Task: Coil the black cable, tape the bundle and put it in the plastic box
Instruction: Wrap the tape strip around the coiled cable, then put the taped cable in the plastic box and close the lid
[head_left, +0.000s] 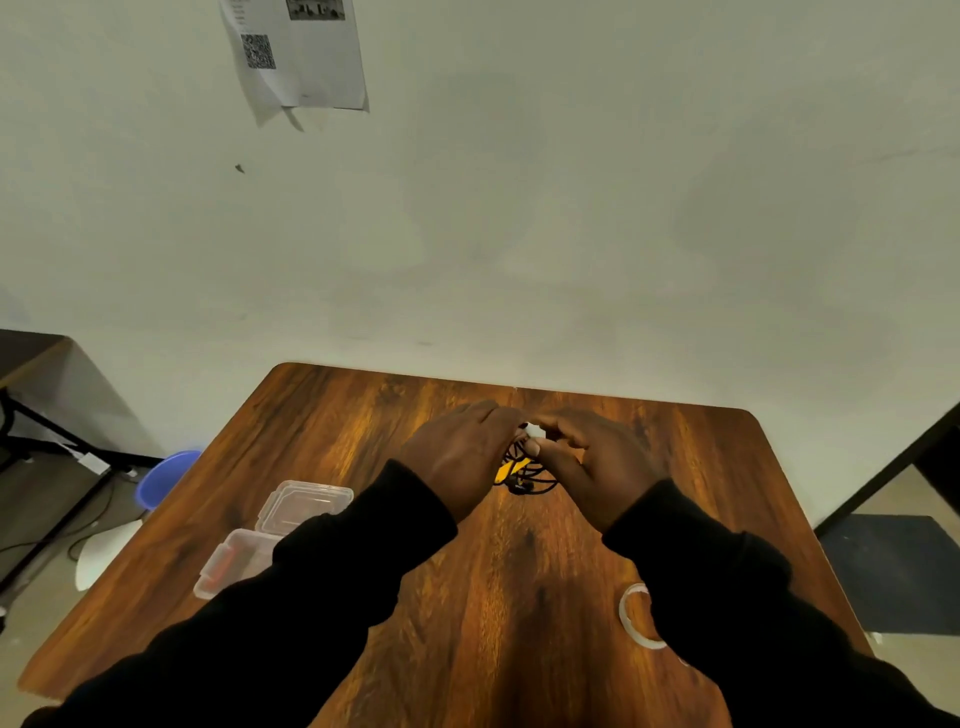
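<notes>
Two hands (462, 457) (592, 462) half hide the black cable (524, 475).

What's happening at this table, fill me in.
A person in black sleeves holds a coiled black cable bundle over the brown wooden table with the left hand and right hand, pressing a small white piece, probably tape, onto it. The clear plastic box lies open at the left; a clear tape roll sits at the right.

1. The black cable (524, 470) is mostly hidden between the left hand (457, 457) and right hand (592, 462)
2. The right sleeve (737, 597) covers part of the tape roll (631, 616)
3. The left sleeve (311, 587) overlaps the plastic box (234, 564)
</notes>
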